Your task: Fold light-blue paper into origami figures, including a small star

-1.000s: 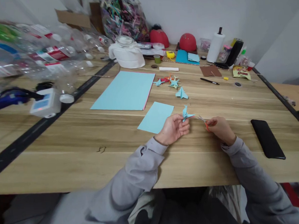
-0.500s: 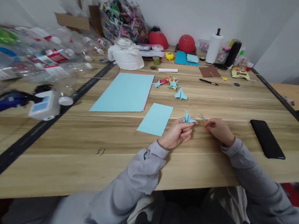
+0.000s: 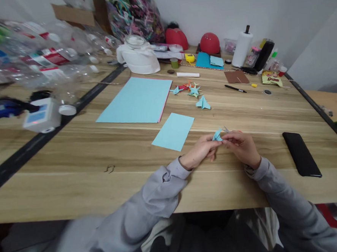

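Note:
A small light-blue origami figure (image 3: 217, 135) is pinched between my two hands above the near middle of the table. My left hand (image 3: 200, 150) grips its left side with thumb and fingers. The fingertips of my right hand (image 3: 242, 146) close on its right side. Scissors (image 3: 225, 129) show their blade tips just beyond the right fingers, with a bit of orange handle behind the hand. Whether the right hand also holds them is hidden. A sheet of light-blue paper (image 3: 174, 131) lies left of my hands, and a blue folded paper piece (image 3: 203, 103) lies farther back.
A larger blue paper stack (image 3: 135, 101) lies back left, with several colourful origami figures (image 3: 194, 90) beside it. A black phone (image 3: 301, 154) lies right. Plastic bottles (image 3: 52, 57) crowd the left; a pen (image 3: 235, 88) and brown paper (image 3: 236, 77) lie back right.
My right hand has moved left to the origami figure and now pinches it. The figure has turned in my left hand. The scissors are now mostly covered by the right hand.

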{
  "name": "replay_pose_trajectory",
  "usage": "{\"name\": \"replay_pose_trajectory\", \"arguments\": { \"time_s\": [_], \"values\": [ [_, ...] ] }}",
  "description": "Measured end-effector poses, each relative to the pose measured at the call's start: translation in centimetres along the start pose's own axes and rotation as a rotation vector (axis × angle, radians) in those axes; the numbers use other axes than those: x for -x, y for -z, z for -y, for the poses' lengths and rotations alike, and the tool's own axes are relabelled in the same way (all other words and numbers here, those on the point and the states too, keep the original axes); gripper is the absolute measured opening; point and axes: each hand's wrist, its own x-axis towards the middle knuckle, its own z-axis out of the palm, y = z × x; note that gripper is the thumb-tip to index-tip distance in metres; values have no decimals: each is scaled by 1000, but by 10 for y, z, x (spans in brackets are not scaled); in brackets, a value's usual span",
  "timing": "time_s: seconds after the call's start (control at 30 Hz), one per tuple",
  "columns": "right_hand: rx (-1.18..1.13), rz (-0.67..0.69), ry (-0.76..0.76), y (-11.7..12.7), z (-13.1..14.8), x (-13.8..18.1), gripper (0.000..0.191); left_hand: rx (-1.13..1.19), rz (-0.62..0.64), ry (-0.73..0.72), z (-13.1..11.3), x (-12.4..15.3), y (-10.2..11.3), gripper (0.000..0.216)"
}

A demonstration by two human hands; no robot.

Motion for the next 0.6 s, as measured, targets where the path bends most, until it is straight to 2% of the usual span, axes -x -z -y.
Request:
{"name": "replay_pose_trajectory", "arguments": {
  "time_s": [0.03, 0.17, 0.3, 0.4, 0.6],
  "values": [
    [12, -18, -18, 0, -1, 0, 9, -48, -32, -62, 2, -1, 0, 20],
    [23, -14, -75, 0, -2, 2, 10, -206, -166, -314, 9, -5, 1, 57],
    [70, -40, -72, 1, 1, 3, 12, -283, -172, -458, 12, -2, 2, 65],
    [133, -47, -75, 2, 3, 3, 11, -436, -197, -530, 11, 0, 4, 50],
    [100, -17, -87, 0, 7, 4, 9, -521, -173, -472, 7, 0, 5, 11]
  ]
}}
